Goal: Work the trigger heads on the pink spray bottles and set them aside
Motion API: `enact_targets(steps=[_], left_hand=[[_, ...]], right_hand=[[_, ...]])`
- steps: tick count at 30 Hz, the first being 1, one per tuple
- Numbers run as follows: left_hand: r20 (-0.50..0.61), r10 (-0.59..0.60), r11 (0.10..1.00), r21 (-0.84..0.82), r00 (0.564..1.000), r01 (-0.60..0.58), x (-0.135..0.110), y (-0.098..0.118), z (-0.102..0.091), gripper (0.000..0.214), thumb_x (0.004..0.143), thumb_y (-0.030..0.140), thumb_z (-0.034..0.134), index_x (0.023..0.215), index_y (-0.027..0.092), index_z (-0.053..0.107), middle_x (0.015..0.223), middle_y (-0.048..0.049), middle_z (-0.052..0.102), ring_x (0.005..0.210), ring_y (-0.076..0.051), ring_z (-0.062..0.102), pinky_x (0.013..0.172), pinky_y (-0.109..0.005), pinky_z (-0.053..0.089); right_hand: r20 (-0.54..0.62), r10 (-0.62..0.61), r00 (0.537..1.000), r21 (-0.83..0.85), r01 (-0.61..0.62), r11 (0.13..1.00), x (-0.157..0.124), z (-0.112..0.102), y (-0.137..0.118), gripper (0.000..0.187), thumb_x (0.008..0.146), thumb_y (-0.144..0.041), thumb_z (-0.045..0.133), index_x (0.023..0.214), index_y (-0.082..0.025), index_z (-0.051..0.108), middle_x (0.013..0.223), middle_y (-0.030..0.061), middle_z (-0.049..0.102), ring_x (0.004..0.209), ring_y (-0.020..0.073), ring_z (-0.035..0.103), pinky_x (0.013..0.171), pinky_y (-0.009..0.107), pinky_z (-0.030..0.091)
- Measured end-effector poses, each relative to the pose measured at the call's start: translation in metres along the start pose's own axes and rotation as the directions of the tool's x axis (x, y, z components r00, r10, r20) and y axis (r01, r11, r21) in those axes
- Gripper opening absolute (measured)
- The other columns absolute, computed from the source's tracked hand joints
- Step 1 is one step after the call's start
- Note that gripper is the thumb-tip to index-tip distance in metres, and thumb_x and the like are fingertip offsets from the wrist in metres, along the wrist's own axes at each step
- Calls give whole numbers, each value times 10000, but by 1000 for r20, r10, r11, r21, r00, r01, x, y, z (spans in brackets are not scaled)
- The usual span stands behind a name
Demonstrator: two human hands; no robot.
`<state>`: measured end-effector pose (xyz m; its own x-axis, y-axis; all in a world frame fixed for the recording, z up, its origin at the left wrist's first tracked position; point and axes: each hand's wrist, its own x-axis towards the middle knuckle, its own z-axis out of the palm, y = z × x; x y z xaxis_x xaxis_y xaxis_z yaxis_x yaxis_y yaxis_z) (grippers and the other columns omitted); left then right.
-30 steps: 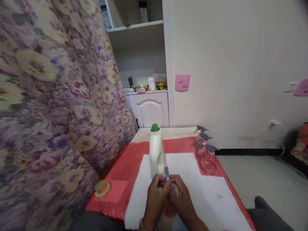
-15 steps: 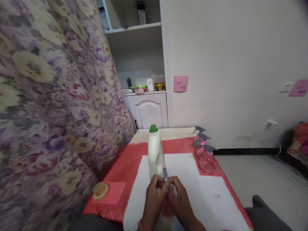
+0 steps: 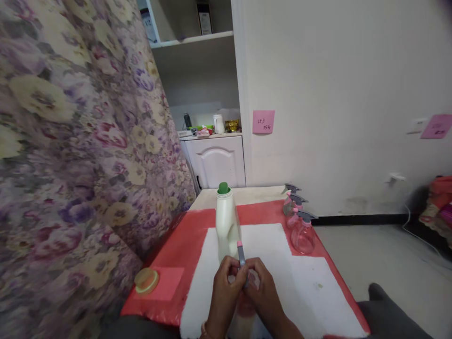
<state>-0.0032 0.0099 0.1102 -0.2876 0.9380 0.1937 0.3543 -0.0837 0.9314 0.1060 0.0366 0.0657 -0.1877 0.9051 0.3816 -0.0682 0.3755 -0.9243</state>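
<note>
In the lower middle of the head view, a spray bottle with a pink body (image 3: 246,307) stands close to me, partly hidden by my hands. Its grey trigger head (image 3: 241,254) has a pink nozzle tip pointing away from me. My left hand (image 3: 226,288) is closed, its fingers pinching the trigger head from the left. From the right, my right hand (image 3: 264,293) grips the same head, fingertips nearly meeting the left ones. Just beyond stands a pale green jug (image 3: 226,219) with a green spout at its uncapped mouth.
Several pink and clear spray bottles (image 3: 303,238) with grey triggers line the table's right edge. A yellowish round lid (image 3: 146,281) lies at the left on the red cover (image 3: 183,235). White sheets (image 3: 310,282) spread under the work. A floral curtain (image 3: 88,165) hangs at left.
The view has shifted very slightly. Both hands keep their hold on the spray head with almost no visible movement.
</note>
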Motion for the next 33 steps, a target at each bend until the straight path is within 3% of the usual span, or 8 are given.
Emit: enact_targets(steps=[5, 10, 18, 25, 28, 33], left_hand=[[3, 6, 1000, -4, 1000, -6, -1, 2, 0, 234, 788, 415, 616, 702, 222, 517, 667, 50, 508, 677, -162, 522, 662, -267, 429], [-2, 5, 1000, -27, 1000, -5, -1, 7, 0, 236, 780, 414, 622, 690, 222, 518, 657, 52, 509, 659, -161, 523, 632, -261, 429], [46, -9, 1000, -3, 999, 9, 1, 1, -4, 237, 804, 441, 627, 774, 210, 586, 741, 22, 569, 762, -186, 552, 726, -288, 451], [121, 42, 996, -80, 992, -33, -5, 2, -9, 370, 956, 472, 407, 873, 202, 647, 893, -36, 636, 854, -198, 586, 819, -315, 482], [111, 61, 996, -71, 992, -53, -7, -5, -13, 337, 958, 427, 426, 953, 203, 678, 1003, -65, 669, 968, -218, 605, 914, -342, 478], [127, 103, 995, -14, 987, -102, -13, -30, -15, 299, 902, 406, 531, 1085, 227, 686, 1161, -97, 661, 1123, -265, 599, 1020, -417, 463]], right_hand=[[89, -58, 994, -3, 59, 998, 2, -8, -5, 218, 909, -416, 555, 966, -224, 640, 970, 56, 654, 940, 222, 632, 853, 338, 506], [8, -26, 1000, -1, 26, 1000, 1, -4, -1, 187, 877, -408, 599, 878, -224, 626, 873, 31, 656, 856, 212, 636, 791, 323, 513], [38, 38, 999, 18, -38, 999, -2, -4, 0, 229, 784, -351, 719, 969, -236, 649, 967, 40, 670, 942, 241, 636, 867, 372, 513], [45, -33, 998, 32, 32, 999, -4, -6, 9, 302, 741, -262, 679, 1039, -237, 641, 1023, 68, 651, 984, 263, 619, 906, 422, 506], [38, -62, 997, 15, 62, 998, -10, -7, 19, 387, 708, -213, 671, 1091, -240, 624, 1059, 67, 646, 1010, 260, 619, 928, 420, 511], [-13, -21, 1000, -49, 20, 999, -25, -10, 47, 691, 601, -149, 742, 1258, -255, 557, 1200, 85, 638, 1137, 302, 609, 1019, 473, 492]])
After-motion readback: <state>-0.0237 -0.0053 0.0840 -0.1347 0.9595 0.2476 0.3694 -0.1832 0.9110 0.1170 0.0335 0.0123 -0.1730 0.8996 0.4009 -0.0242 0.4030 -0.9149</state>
